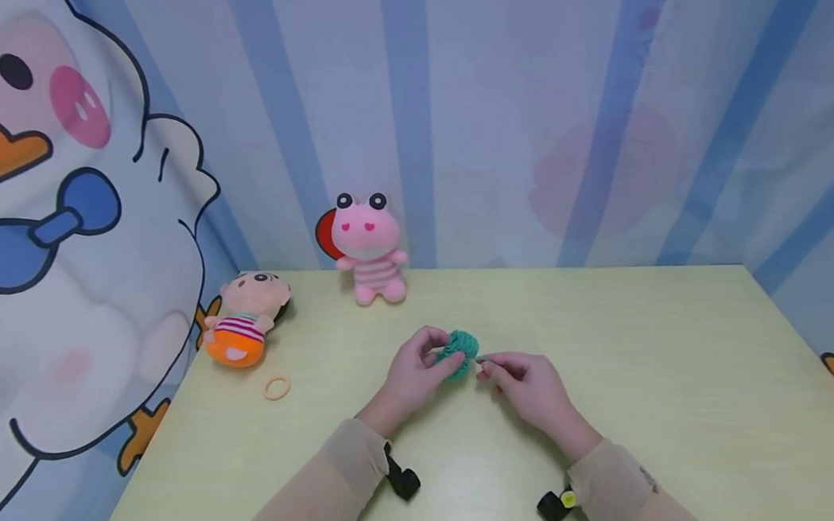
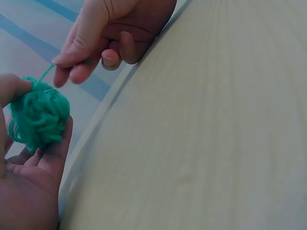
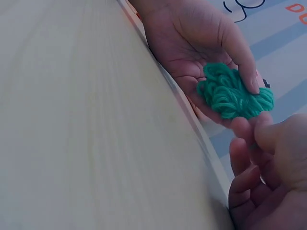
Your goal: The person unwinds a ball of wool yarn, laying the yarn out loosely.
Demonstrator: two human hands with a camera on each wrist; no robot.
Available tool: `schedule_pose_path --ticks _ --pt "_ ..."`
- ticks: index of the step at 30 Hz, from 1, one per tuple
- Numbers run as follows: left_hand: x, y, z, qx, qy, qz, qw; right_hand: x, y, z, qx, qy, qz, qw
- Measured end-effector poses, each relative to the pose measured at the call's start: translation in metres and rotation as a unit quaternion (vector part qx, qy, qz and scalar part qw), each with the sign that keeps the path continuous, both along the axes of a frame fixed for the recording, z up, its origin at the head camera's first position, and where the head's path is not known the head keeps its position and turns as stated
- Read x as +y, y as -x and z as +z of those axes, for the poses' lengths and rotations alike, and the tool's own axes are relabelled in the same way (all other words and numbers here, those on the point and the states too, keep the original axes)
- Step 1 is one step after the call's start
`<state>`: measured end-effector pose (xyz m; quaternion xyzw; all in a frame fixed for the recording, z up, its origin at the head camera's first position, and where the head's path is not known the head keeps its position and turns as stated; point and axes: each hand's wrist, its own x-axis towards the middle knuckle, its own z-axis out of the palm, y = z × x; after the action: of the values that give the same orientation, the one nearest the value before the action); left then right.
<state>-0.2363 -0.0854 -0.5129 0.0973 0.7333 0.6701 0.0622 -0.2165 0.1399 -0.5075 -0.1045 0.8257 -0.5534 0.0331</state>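
A small bundle of green yarn is held above the table by my left hand, thumb on one side and fingers on the other. In the left wrist view the yarn bundle looks loosely looped, and a short strand runs from its top. My right hand pinches the end of that strand between thumb and forefinger, close to the bundle. The right wrist view shows the left thumb pressing on the yarn, with the right fingertips just beside it.
On the pale table, a pink plush toy sits at the back edge. A plush doll in orange shorts leans at the left, near a thin tan ring. A striped cartoon curtain hangs behind.
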Motion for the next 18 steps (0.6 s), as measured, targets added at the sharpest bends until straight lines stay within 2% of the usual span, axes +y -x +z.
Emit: schedule_pose_path --ticks 6,11,14,18 --pt "-0.0009 0.0002 0.0009 -0.012 -0.024 -0.012 0.9995 0.0014 0.0027 -0.0003 -0.016 0.059 -0.003 0.9982" --pt "-0.0007 0.0004 0.0018 -0.015 -0.044 -0.052 0.9976 0.0023 0.0019 0.0021 -0.033 0.097 -0.013 0.9946" --pt "-0.0006 0.0011 0.0001 -0.016 -0.038 -0.076 0.9962 0.0029 0.0017 0.0018 -0.037 0.101 -0.02 0.994" --pt "-0.0008 0.0014 -0.0029 -0.015 -0.009 -0.079 0.9967 0.004 0.0014 0.001 -0.041 0.098 -0.029 0.9939"
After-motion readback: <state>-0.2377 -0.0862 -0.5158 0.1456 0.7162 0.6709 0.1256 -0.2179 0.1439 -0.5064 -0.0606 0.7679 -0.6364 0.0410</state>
